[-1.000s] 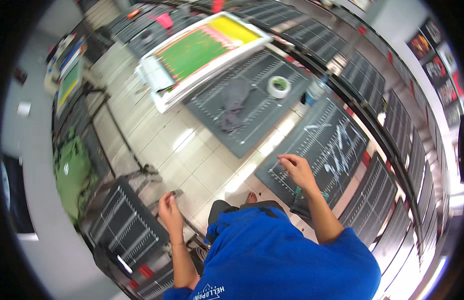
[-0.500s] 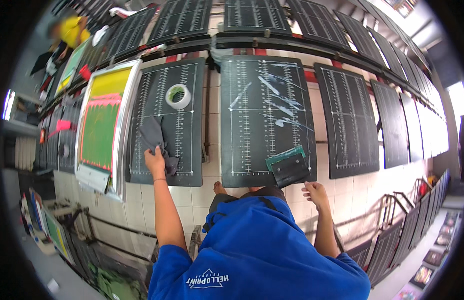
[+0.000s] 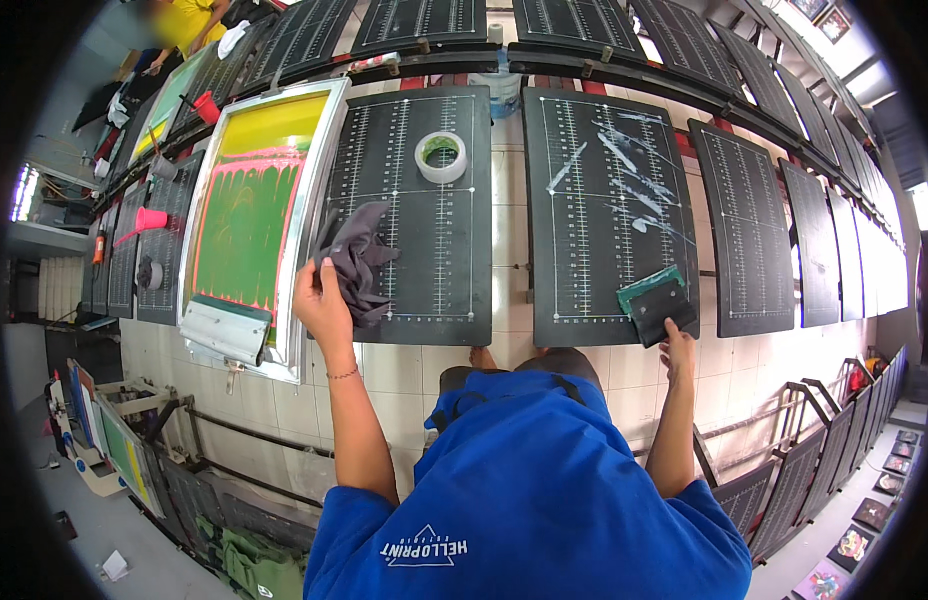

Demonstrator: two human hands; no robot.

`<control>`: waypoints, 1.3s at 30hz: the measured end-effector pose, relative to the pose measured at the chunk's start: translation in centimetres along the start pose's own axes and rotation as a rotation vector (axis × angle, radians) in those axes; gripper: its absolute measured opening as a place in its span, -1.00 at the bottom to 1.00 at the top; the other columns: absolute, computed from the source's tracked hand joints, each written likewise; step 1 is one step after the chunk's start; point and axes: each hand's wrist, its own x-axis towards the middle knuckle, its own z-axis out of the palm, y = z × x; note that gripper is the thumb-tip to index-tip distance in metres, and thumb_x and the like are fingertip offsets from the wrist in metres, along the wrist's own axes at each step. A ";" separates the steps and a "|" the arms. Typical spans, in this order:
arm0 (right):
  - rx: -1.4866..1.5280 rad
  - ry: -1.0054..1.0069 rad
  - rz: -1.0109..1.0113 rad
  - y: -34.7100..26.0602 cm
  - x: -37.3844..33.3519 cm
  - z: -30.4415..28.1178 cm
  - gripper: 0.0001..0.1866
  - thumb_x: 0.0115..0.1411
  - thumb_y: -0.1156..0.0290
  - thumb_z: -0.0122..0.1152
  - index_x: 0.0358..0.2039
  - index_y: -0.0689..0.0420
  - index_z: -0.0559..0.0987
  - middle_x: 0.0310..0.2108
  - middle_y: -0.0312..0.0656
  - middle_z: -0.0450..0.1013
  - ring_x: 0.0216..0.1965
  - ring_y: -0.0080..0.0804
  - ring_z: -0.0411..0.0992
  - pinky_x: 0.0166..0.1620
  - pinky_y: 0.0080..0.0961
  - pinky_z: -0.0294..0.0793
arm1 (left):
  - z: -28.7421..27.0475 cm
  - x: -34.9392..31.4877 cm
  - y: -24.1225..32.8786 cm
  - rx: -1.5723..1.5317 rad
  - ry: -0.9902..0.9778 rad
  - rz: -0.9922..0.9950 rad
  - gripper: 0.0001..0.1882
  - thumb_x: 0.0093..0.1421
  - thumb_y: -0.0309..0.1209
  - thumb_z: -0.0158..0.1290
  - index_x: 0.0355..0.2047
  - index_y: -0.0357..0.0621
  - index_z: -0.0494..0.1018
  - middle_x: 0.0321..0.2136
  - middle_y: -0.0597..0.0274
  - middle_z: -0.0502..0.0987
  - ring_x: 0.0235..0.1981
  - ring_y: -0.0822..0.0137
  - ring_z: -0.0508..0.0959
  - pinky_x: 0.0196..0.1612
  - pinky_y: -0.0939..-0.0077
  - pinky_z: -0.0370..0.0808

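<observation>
My left hand [image 3: 322, 305] pinches a crumpled dark grey cloth [image 3: 364, 265] between thumb and fingers. The cloth hangs over the left edge of a black printing board [image 3: 434, 290] marked with white rulers. A roll of white tape [image 3: 442, 158] lies farther up that board. To the right is another ruled board [image 3: 574, 270], streaked with white smears. A black squeegee with a green edge [image 3: 666, 308] lies at its near right corner. My right hand [image 3: 677, 350] has its fingers closed on the squeegee's near edge.
Left of the cloth stands a framed printing screen [image 3: 329, 130] with green and pink ink and a metal squeegee [image 3: 227, 328] on it. Pink cups [image 3: 154, 219] sit beyond. More ruled boards [image 3: 741, 235] line both sides. A person in yellow [image 3: 189, 22] is at the far left.
My view has swung left. My left hand has drawn the cloth toward the board's left edge, where it looks looser. My right hand has come from beside the squeegee onto it.
</observation>
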 end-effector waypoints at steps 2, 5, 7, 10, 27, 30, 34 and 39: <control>0.111 -0.008 0.006 -1.9 -0.7 0.7 -0.52 0.16 0.09 0.34 -0.12 0.22 0.49 -0.31 -0.22 0.50 -0.38 -0.46 0.50 -0.44 -0.50 0.45 | -0.7 -0.2 0.8 0.064 -0.097 0.203 -0.71 0.30 -0.35 0.12 -0.12 -0.38 0.51 -0.25 0.09 0.54 -0.27 0.25 0.52 -0.16 0.42 0.46; 0.427 -0.088 -0.081 -3.8 -1.7 2.5 -0.56 0.16 0.28 0.33 -0.01 0.22 0.47 -0.19 -0.17 0.53 -0.26 -0.34 0.56 -0.32 -0.39 0.59 | -0.2 -1.4 0.2 -0.004 -0.764 0.138 -0.75 0.30 -0.39 0.08 -0.11 -0.32 0.54 -0.27 0.03 0.57 -0.23 0.20 0.57 -0.10 0.37 0.47; 0.560 -0.138 -0.114 -4.2 -1.2 2.8 -0.57 0.15 0.38 0.30 0.02 0.20 0.46 -0.17 -0.15 0.54 -0.22 -0.28 0.57 -0.25 -0.33 0.62 | 0.4 -2.3 -2.2 -0.094 -0.962 -0.068 -0.76 0.31 -0.40 0.06 -0.12 -0.31 0.56 -0.28 0.02 0.59 -0.24 0.19 0.59 -0.10 0.36 0.48; 0.670 -0.188 -0.099 -5.4 -1.3 3.1 -0.57 0.13 0.45 0.29 0.03 0.21 0.46 -0.17 -0.14 0.54 -0.21 -0.25 0.58 -0.24 -0.30 0.64 | 1.6 -3.0 -3.6 0.130 -0.754 -0.072 -0.77 0.32 -0.38 0.05 -0.16 -0.31 0.56 -0.24 0.03 0.62 -0.24 0.16 0.59 -0.09 0.31 0.49; -0.751 0.193 -1.206 -4.1 -4.3 0.1 -0.50 -0.25 0.50 0.37 -0.16 -0.01 0.63 -0.17 -0.32 0.54 -0.05 -0.30 0.46 0.04 -0.23 0.33 | 3.0 -5.9 -4.7 0.971 -0.145 0.135 -0.17 0.01 -0.15 0.37 0.19 -0.22 0.25 0.16 -0.19 0.36 0.15 -0.24 0.38 0.11 -0.05 0.40; -0.846 0.194 -1.294 -2.3 -5.2 0.6 -0.33 -0.26 0.49 0.36 0.02 -0.02 0.59 -0.08 -0.37 0.47 -0.01 -0.35 0.41 0.07 -0.30 0.35 | 1.7 -6.3 -9.8 0.834 -0.024 -0.133 -0.13 0.04 -0.16 0.34 0.26 -0.29 0.22 0.18 -0.24 0.35 0.17 -0.31 0.35 0.15 -0.03 0.38; -0.836 0.175 -1.347 -3.0 -3.9 1.5 -0.30 -0.25 0.49 0.36 0.06 -0.01 0.57 -0.06 -0.38 0.47 -0.01 -0.37 0.41 0.05 -0.35 0.38 | 0.1 -5.5 -14.7 0.718 -0.269 -0.330 -0.31 0.13 -0.18 0.25 0.14 -0.41 0.36 0.16 -0.28 0.35 0.14 -0.36 0.37 0.13 -0.02 0.38; -0.824 0.055 -1.286 -7.5 -1.8 2.0 -0.32 -0.26 0.48 0.38 0.02 -0.01 0.58 -0.09 -0.37 0.46 -0.02 -0.37 0.41 0.01 -0.36 0.40 | 4.1 -7.2 -5.8 0.683 -0.268 -0.007 -0.52 0.17 -0.26 0.20 -0.14 -0.52 0.42 0.15 -0.30 0.32 0.16 -0.23 0.29 0.22 0.06 0.23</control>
